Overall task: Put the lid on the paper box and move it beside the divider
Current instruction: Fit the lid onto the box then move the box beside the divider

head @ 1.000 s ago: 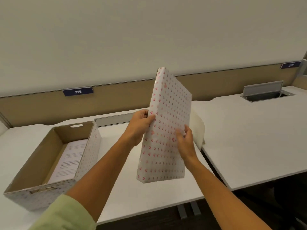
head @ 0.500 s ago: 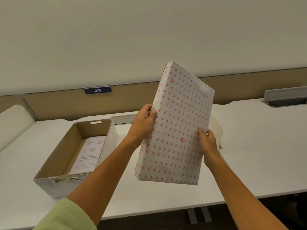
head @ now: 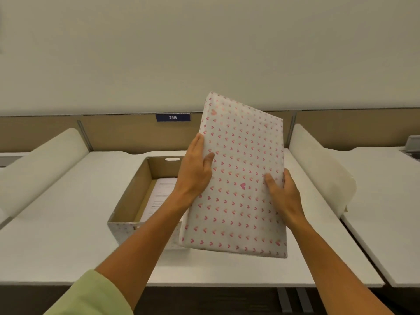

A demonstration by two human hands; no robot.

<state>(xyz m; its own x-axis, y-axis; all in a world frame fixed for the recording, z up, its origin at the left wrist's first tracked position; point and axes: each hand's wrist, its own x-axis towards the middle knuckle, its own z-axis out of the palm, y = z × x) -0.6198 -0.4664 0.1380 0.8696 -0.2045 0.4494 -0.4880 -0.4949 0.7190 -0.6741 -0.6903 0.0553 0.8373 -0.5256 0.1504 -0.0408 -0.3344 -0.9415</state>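
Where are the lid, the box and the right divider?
lid (head: pixel 241 178): head view, middle of its patterned top.
box (head: pixel 134 189): head view, inner left wall.
right divider (head: pixel 318 169): head view, its white face.

A plain cream wall (head: pixel 204 46) is rising behind the white desks (head: pixel 56 223), a tan panel strip (head: pixel 118 133) carrying a blue "216" label (head: pixel 173 117).

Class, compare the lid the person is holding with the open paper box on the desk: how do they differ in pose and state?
1. The lid is held in the air and tilted steeply; the paper box sits flat on the desk.
2. The left hand and right hand grip the lid; nothing touches the box.
3. The box is open, showing brown cardboard and printed paper; the lid shows its patterned top.
Both have white, heart-printed outsides.
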